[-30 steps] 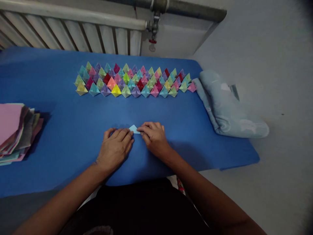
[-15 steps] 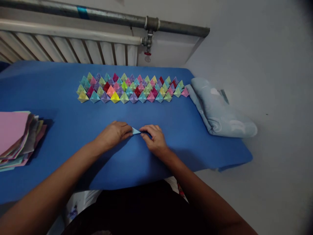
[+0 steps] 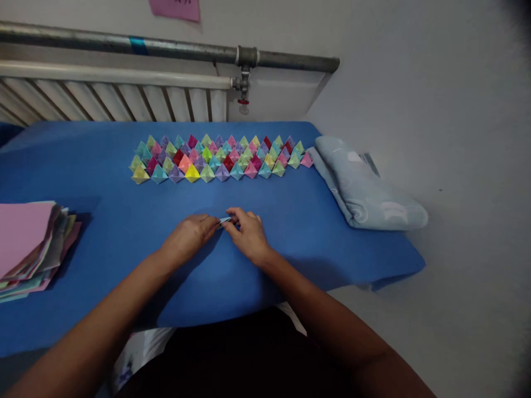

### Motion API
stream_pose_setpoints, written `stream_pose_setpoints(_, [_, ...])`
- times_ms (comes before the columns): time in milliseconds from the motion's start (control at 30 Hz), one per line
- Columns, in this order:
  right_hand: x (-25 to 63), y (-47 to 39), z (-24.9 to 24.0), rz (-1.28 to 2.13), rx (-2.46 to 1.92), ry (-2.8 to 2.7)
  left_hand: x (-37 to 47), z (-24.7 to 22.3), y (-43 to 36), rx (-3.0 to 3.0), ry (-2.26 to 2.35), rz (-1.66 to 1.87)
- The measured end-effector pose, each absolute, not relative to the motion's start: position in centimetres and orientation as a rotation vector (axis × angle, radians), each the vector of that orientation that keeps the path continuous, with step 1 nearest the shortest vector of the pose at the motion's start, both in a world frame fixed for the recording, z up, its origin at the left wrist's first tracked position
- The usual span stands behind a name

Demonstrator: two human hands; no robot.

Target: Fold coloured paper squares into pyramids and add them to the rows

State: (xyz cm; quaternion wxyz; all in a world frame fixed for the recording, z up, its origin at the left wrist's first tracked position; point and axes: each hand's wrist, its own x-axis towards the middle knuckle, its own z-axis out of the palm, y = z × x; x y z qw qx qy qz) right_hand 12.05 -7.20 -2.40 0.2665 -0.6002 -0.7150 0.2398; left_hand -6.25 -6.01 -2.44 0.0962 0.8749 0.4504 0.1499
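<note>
A small folded piece of light blue paper (image 3: pixel 224 220) shows between my two hands, over the blue-covered table (image 3: pixel 174 309). The fingers of my left hand (image 3: pixel 193 235) pinch its left end. My right hand (image 3: pixel 245 232) has thumb and index finger closed on the paper's right side, and the other fingers are curled. Much of the paper is hidden by the fingers. Beyond my hands, several rows of folded paper pieces (image 3: pixel 222 173) in many colours stand side by side with their points up.
At the left lies a stack of coloured paper sheets (image 3: pixel 25 235), pink on top. A folded light blue blanket (image 3: pixel 373 193) rests at the right edge against the wall. Behind the table are a white radiator (image 3: pixel 136 105) and a metal pipe (image 3: pixel 186 50) with a red-handled valve (image 3: pixel 244 101).
My right hand has moved a little left, closer to my left hand. The paper is now tilted and looks narrower between the fingers. The camera view has tipped slightly upward.
</note>
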Motion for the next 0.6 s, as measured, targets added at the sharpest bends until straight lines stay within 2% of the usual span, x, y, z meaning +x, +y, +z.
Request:
stream_pose_setpoints(233, [11.0,-7.7,-1.6,0.560,-1.629,-2.010,-3.7,-1.2,-7.6,2.545,1.667,0.323])
stream_pose_setpoints(400, [10.7,-8.7,-0.5,0.354,-1.554,-2.095,-2.8,-0.7,-8.5,2.462,1.792,0.400])
stream_pose_setpoints(467, [10.6,-8.8,-0.4,0.349,-1.534,-2.069,-2.8,-0.8,-8.7,2.407,1.812,0.529])
stream_pose_setpoints(600, [10.6,-8.8,-1.0,0.542,-1.473,-1.892,-2.6,-1.1,-9.3,2.082,1.757,0.966])
